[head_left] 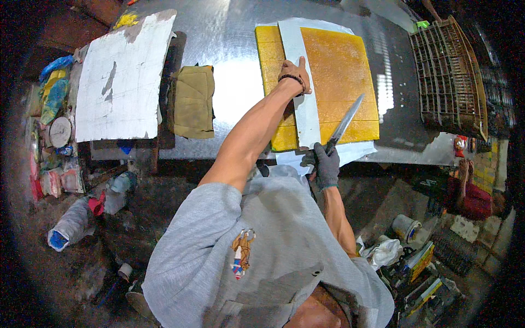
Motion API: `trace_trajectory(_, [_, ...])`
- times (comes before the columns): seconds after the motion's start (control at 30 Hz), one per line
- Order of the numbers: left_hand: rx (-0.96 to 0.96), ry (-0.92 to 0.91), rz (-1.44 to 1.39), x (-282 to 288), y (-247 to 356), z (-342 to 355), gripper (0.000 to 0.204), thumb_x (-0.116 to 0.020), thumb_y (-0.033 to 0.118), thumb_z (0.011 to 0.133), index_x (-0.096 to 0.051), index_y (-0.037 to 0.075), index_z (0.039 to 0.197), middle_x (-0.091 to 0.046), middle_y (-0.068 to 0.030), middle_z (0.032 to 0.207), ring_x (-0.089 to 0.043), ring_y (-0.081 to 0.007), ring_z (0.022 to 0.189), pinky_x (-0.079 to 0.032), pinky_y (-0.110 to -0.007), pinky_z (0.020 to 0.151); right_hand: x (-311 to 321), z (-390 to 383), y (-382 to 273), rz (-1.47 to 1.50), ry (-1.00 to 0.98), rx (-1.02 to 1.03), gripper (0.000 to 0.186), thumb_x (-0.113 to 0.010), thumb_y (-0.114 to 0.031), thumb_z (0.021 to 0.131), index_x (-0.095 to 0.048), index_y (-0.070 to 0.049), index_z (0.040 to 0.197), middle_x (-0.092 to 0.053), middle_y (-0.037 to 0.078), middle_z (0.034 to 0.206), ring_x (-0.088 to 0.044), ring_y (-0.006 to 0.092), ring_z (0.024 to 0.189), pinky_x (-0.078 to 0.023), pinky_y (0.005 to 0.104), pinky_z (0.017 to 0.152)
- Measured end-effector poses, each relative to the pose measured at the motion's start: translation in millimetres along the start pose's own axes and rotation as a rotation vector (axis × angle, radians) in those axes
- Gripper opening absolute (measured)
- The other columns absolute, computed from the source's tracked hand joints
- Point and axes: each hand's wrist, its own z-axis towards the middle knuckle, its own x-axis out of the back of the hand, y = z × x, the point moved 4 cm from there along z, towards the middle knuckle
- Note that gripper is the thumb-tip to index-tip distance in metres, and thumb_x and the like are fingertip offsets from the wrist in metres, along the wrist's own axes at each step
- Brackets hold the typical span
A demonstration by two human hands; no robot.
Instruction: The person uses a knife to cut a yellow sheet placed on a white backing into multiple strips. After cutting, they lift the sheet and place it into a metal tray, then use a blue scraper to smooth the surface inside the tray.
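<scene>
A yellow slab [342,65] with scored lines lies on white sheeting [355,150] on the metal table [229,27]. A long white strip [290,33] lies lengthwise across its left part. My bare left hand [295,74], a bracelet at its wrist, presses on the strip with fingers apart. In my right hand [326,167], which wears a dark grey glove, is the handle of a long knife [347,120], held beside the strip's near end at the slab's front edge. The blade points away from me, over the slab's right part.
A flaking white board [120,65] and folded olive material [194,101] lie to the left, beside bagged items [54,93]. A slatted rack [448,76] stands at the right, with another person [473,194] below it. Wrapped rolls [74,221] and clutter [421,273] are on the floor.
</scene>
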Motion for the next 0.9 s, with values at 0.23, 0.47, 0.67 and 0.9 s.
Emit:
trace_trajectory(0.23, [0.003, -0.020, 0.004, -2.9, 0.7, 4.2, 0.123, -0.089, 0.038, 0.069, -0.009, 0.019, 0.160, -0.018, -0.0399, 0.151, -0.044, -0.0523, 0.131, -0.049, -0.052, 0.102, 3.9, 8.0, 8.4, 0.021, 0.004, -0.028, 0.019, -0.065, -0.012, 0.094, -0.052, 0.002, 0.094, -0.065, 0.019, 0.074, -0.065, 0.0266, 0.056, -0.057, 0.0406, 0.048])
trace_trajectory(0.47, [0.000, -0.015, -0.035, -3.3, -2.7, 0.2, 0.123, -0.090, 0.035, 0.068, -0.010, 0.018, 0.160, -0.018, -0.0397, 0.151, -0.039, -0.0500, 0.136, -0.047, -0.053, 0.105, 11.2, 8.0, -25.0, -0.269, -0.005, -0.063, 0.024, -0.067, -0.020, 0.093, -0.054, 0.000, 0.096, -0.063, 0.011, 0.072, -0.063, 0.0209, 0.053, -0.053, 0.0356, 0.045])
trace_trajectory(0.67, [0.002, -0.027, -0.016, 6.2, 2.8, -11.7, 0.120, -0.088, 0.035, 0.071, -0.010, 0.018, 0.159, -0.027, -0.0393, 0.147, -0.041, -0.0507, 0.134, -0.049, -0.054, 0.103, 18.6, 44.4, -76.9, -0.616, -0.022, 0.125, 0.028, -0.064, -0.023, 0.095, -0.058, -0.002, 0.112, -0.058, 0.004, 0.073, -0.056, 0.0117, 0.053, -0.047, 0.0292, 0.042])
trace_trajectory(0.9, [-0.032, 0.001, -0.033, 12.4, 6.0, -14.7, 0.120, -0.088, 0.032, 0.070, -0.010, 0.017, 0.160, -0.024, -0.0482, 0.142, -0.050, -0.0571, 0.123, -0.049, -0.050, 0.101, -48.6, 130.7, -120.4, -0.865, -0.176, 0.716, 0.057, -0.054, -0.022, 0.097, -0.040, 0.002, 0.146, -0.066, 0.020, 0.104, -0.068, 0.0306, 0.087, -0.055, 0.0429, 0.073])
